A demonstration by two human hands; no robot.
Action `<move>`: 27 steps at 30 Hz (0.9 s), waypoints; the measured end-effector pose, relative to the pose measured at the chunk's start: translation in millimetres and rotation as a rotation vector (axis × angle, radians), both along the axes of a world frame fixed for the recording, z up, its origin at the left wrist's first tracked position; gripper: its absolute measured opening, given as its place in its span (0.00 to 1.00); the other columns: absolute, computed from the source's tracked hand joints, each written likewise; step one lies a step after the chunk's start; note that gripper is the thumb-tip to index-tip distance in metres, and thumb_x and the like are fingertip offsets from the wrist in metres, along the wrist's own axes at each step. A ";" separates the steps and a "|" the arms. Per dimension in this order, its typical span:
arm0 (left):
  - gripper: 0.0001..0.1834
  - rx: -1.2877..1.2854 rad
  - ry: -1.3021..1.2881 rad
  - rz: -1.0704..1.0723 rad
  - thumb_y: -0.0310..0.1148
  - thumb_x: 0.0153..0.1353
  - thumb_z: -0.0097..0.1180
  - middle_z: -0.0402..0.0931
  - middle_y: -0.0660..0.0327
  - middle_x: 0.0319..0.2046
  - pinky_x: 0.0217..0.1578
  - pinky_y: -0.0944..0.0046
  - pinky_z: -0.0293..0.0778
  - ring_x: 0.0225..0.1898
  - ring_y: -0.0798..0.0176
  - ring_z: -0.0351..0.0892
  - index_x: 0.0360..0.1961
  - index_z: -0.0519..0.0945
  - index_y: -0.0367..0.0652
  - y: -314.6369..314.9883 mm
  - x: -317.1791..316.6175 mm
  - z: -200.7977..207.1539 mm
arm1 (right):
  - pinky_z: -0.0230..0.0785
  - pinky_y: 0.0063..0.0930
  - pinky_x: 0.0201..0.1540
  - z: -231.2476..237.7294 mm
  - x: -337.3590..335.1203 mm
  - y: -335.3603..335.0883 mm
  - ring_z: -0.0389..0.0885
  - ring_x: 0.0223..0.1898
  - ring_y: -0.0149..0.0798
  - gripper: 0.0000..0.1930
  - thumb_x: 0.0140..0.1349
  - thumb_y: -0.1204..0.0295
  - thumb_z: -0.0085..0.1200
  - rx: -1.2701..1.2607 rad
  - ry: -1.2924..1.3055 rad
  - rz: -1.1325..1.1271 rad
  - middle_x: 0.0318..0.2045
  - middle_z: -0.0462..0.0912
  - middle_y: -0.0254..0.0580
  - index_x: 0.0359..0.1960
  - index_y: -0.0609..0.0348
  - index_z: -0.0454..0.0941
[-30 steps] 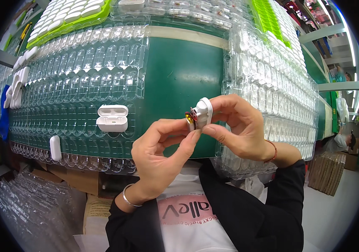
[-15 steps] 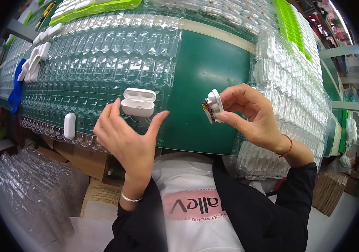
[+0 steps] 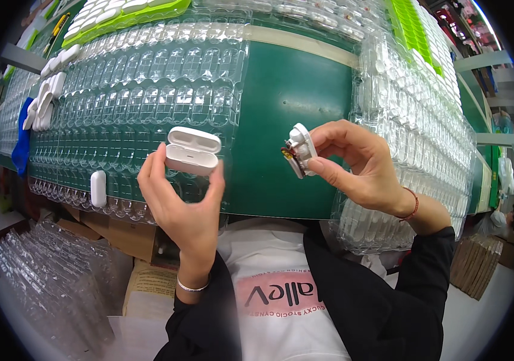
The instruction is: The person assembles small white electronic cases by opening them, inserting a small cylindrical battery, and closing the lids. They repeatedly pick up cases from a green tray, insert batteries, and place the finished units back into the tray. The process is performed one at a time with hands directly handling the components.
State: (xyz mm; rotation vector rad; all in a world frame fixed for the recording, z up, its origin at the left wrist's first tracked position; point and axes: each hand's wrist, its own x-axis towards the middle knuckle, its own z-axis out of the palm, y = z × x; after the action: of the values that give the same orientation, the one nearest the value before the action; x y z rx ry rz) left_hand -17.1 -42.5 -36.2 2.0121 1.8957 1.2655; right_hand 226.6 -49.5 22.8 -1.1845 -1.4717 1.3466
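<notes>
My left hand (image 3: 183,201) has its thumb and fingers closed on the two sides of a white earbud charging case (image 3: 192,159). The case's lid is raised, and its hollow inside faces up. Between the thumb and fingertips of my right hand (image 3: 353,157) is a white earbud case insert (image 3: 302,143) with rounded bumps. A small circuit board and coloured parts show on its left side. Green table surface separates the two hands. Left of my left hand, a closed white case (image 3: 98,189) lies on a clear plastic tray.
Clear moulded trays (image 3: 143,108) cover the left of the green table (image 3: 293,102), with more stacked at right (image 3: 413,132). White case parts (image 3: 45,102) lie beside a blue item (image 3: 22,135). Bright green trays (image 3: 410,30) stand farther back. Bundled plastic trays (image 3: 52,283) sit below the table's left edge.
My left hand has closed from an open spread onto the sides of the case, which is now slightly tilted. My right hand has moved a little left and turned the insert slightly.
</notes>
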 end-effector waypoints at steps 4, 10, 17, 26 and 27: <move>0.41 0.054 -0.052 -0.167 0.24 0.40 0.75 0.70 0.45 0.51 0.50 0.52 0.73 0.51 0.46 0.74 0.58 0.71 0.29 -8.2 18.2 15.7 | 0.73 0.20 0.44 2.2 0.4 -0.1 0.80 0.38 0.28 0.08 0.58 0.80 0.61 0.041 -0.065 -0.030 0.39 0.81 0.38 0.40 0.62 0.81; 0.40 0.107 -0.191 -0.407 0.21 0.40 0.74 0.72 0.44 0.51 0.49 0.54 0.74 0.51 0.45 0.75 0.58 0.71 0.31 -4.0 45.6 13.5 | 0.73 0.22 0.36 18.7 11.6 4.1 0.81 0.35 0.32 0.10 0.52 0.83 0.63 0.617 -0.558 -0.097 0.36 0.82 0.40 0.36 0.60 0.83; 0.39 0.167 -0.245 -0.472 0.22 0.41 0.74 0.72 0.44 0.51 0.48 0.54 0.75 0.50 0.45 0.76 0.57 0.70 0.29 -3.9 61.1 11.0 | 0.75 0.21 0.29 15.9 -1.2 -3.8 0.82 0.29 0.32 0.10 0.52 0.83 0.65 0.491 -0.303 -0.109 0.31 0.82 0.40 0.37 0.63 0.83; 0.41 0.154 -0.295 -0.510 0.24 0.40 0.75 0.70 0.49 0.51 0.49 0.57 0.76 0.53 0.49 0.75 0.58 0.70 0.33 -5.4 67.7 11.4 | 0.73 0.24 0.25 11.0 -8.3 -5.1 0.82 0.25 0.36 0.10 0.52 0.82 0.65 0.610 -0.405 -0.181 0.28 0.81 0.41 0.36 0.62 0.83; 0.41 0.163 -0.301 -0.512 0.24 0.40 0.75 0.70 0.49 0.51 0.48 0.57 0.76 0.52 0.49 0.75 0.58 0.70 0.33 -5.3 68.3 10.2 | 0.73 0.25 0.25 10.6 -8.4 -5.1 0.82 0.25 0.37 0.10 0.51 0.82 0.65 0.618 -0.412 -0.181 0.28 0.80 0.41 0.36 0.61 0.83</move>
State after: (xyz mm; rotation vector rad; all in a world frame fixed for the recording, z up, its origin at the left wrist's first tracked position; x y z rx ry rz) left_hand 51.2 -47.8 -26.0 2.0468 1.0838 1.4914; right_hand 218.2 -54.6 33.4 -1.1719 -1.8344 0.4692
